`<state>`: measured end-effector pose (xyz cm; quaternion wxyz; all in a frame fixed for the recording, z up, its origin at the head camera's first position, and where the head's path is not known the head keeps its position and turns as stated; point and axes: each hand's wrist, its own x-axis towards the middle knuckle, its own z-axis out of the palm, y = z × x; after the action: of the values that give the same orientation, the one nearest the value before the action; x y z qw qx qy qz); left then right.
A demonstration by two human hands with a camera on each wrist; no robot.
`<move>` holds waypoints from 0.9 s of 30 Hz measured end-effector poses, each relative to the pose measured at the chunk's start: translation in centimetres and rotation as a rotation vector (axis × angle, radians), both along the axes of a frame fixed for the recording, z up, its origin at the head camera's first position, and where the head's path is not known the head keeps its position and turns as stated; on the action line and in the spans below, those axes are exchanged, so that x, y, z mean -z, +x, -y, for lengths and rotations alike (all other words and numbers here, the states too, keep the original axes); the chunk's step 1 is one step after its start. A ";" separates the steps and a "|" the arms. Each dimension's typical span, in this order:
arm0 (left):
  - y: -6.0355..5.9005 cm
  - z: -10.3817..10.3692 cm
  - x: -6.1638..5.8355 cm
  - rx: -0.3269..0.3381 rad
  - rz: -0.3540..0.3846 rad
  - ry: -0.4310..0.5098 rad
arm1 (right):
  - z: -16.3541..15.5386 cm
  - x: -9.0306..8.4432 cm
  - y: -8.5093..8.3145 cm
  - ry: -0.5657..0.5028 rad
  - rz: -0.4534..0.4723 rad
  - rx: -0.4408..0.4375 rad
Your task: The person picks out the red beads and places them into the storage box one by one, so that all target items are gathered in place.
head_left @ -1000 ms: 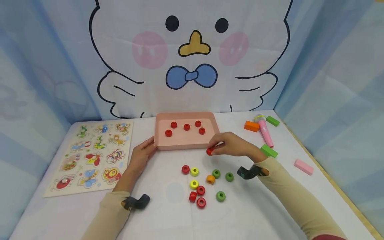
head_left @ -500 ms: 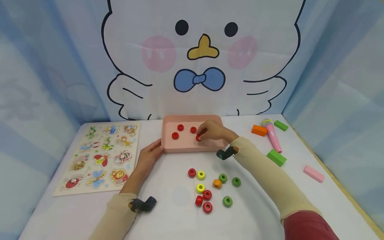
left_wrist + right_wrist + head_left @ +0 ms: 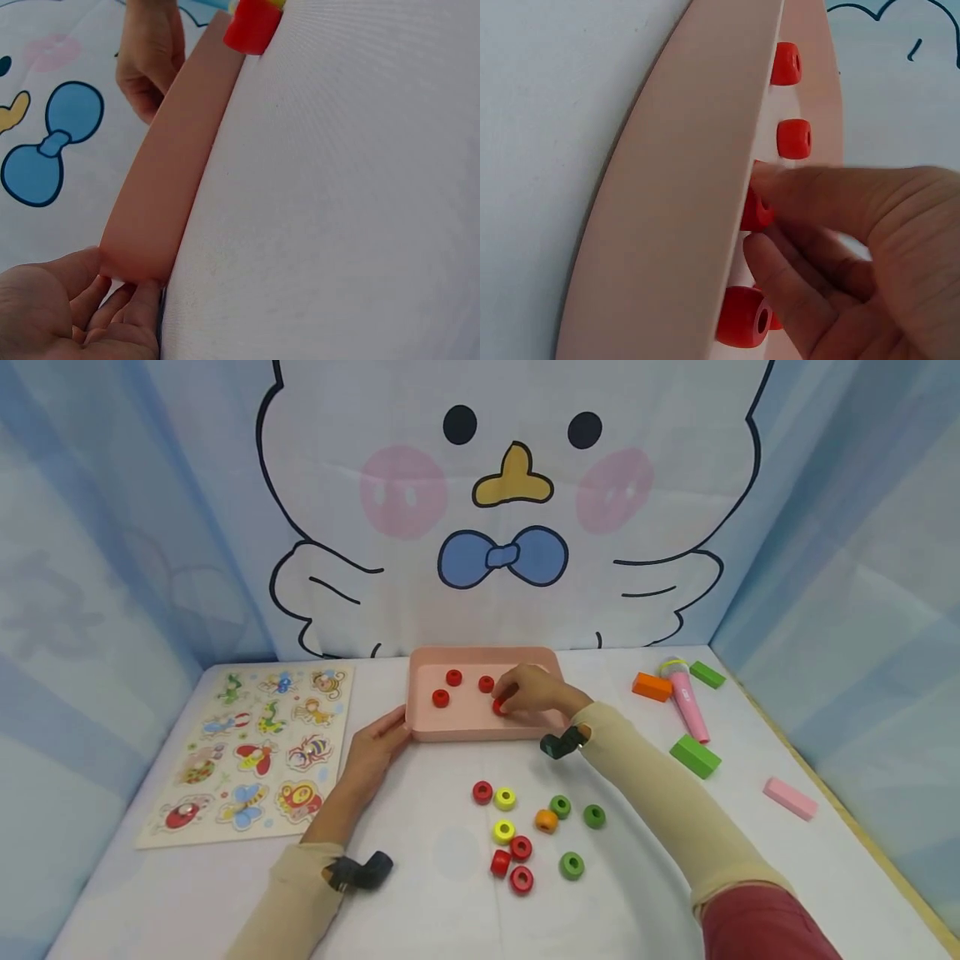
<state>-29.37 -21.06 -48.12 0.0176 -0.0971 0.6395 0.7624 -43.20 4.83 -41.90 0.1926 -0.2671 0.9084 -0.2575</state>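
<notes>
My left hand [image 3: 370, 760] grips the front left corner of a pink tray [image 3: 480, 734]. In the left wrist view its thumb lies at the rim and its fingers [image 3: 139, 307] bend against the wall. Inside the tray, toward the right, my right hand [image 3: 534, 687] pinches a red bead [image 3: 756, 214] between thumb and fingertips, low over the tray floor. Other red beads [image 3: 441, 698] rest in the tray, and part of the group is hidden behind the right hand. Loose beads on the table in front include red [image 3: 482, 792], yellow [image 3: 506, 798], green [image 3: 572, 866] and orange [image 3: 546, 821].
To the left lies an insect puzzle board [image 3: 247, 756]. On the right are a pink toy microphone [image 3: 688, 706], an orange block [image 3: 652, 687], green blocks [image 3: 695, 757] and a pink block [image 3: 791, 798]. A printed curtain [image 3: 495, 610] stands behind the table.
My right hand has carried the red bead from just in front of the tray over its rim, to the left and inside. The left hand stays at the corner; the head view shifts slightly.
</notes>
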 end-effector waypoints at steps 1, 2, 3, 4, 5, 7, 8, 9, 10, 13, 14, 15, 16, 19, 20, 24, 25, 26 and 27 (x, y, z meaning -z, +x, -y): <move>0.0 0.0 0.0 -0.001 0.001 0.001 | 0.0 -0.1 0.1 -0.015 -0.006 0.007; 0.0 0.1 0.0 0.001 0.007 0.000 | -0.1 -0.1 0.3 -0.031 -0.014 0.013; 0.0 0.1 -0.1 0.000 0.010 -0.001 | -0.2 -0.2 0.5 -0.052 -0.022 0.019; 0.0 0.1 -0.1 0.003 0.009 0.002 | -0.2 -0.3 0.8 -0.072 -0.034 0.025; 0.0 0.1 -0.1 0.003 0.012 0.005 | -0.4 -0.4 1.1 -0.095 -0.042 0.032; 0.0 0.1 -0.2 0.000 0.016 0.001 | -0.5 -0.6 1.9 -0.133 -0.071 0.022; 0.1 0.1 -0.2 0.000 0.016 0.000 | -0.6 -0.6 2.3 -0.146 -0.082 0.008; 0.1 0.1 -0.2 0.001 0.011 0.000 | -0.7 -0.7 2.7 -0.157 -0.090 -0.006; 0.1 0.1 -0.3 0.001 0.008 0.001 | -0.8 -0.7 3.1 -0.164 -0.097 -0.022; 0.1 0.2 -0.3 0.004 -0.006 0.010 | -1.0 -0.9 4.6 -0.189 -0.098 -0.084; 0.1 0.2 -0.3 0.006 -0.009 0.011 | -1.1 -1.0 5.2 -0.202 -0.092 -0.102; 0.1 0.2 -0.2 0.008 -0.016 0.015 | -1.1 -1.0 5.7 -0.216 -0.081 -0.119; 0.1 0.2 -0.2 0.007 -0.019 0.017 | -1.2 -1.1 6.3 -0.230 -0.071 -0.140; 0.0 0.2 -0.1 0.008 -0.019 0.014 | -1.3 -0.8 7.6 -0.265 -0.033 -0.187; 0.0 0.2 -0.1 0.007 -0.018 0.011 | -1.3 -0.6 8.0 -0.272 -0.021 -0.203; 0.0 0.2 -0.1 0.007 -0.017 0.023 | -1.4 0.4 9.2 -0.283 0.048 -0.259; 0.0 0.2 -0.1 0.004 -0.016 0.025 | -1.5 0.7 9.5 -0.282 0.066 -0.269; 0.0 0.2 -0.1 0.004 -0.015 0.025 | -1.5 0.9 9.7 -0.281 0.084 -0.278; 0.0 0.2 -0.1 0.004 -0.014 0.028 | -1.5 1.1 9.9 -0.282 0.103 -0.283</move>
<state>-29.41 -21.22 -47.98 0.0159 -0.0904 0.6291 0.7719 -33.32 6.31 -43.01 0.2337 -0.4027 0.8058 -0.3660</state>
